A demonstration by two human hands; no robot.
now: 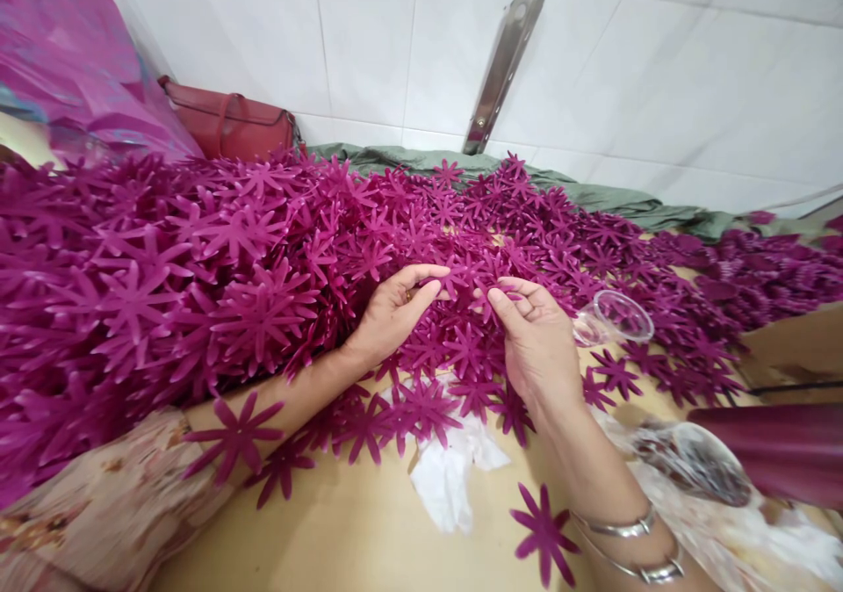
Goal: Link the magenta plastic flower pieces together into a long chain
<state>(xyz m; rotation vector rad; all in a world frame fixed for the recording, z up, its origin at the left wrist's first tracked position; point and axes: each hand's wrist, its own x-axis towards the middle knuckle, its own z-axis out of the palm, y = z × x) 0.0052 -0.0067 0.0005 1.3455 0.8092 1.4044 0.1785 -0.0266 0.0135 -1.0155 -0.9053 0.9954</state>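
Note:
Between my two hands is a magenta flower cutout [466,274] with long narrow petals. My left hand [395,306] pinches its left side between thumb and fingers. At the other side, the thumb and fingers of my right hand [536,333] are closed on petals of what looks like the same cutout; the exact grip is partly hidden. A large heap of matching flower cutouts [263,315] rises on the left and spreads behind both hands. One loose flower [235,438] lies across my left forearm, and another loose flower [543,535] rests on the table near my right wrist.
A clear plastic cup [623,315] lies right of my right hand. White tissue [454,478] is on the table [316,530]. At the right are a plastic bag [691,487] and a dark red cylinder [777,447]. A red handbag [224,122] stands against the tiled wall [369,39].

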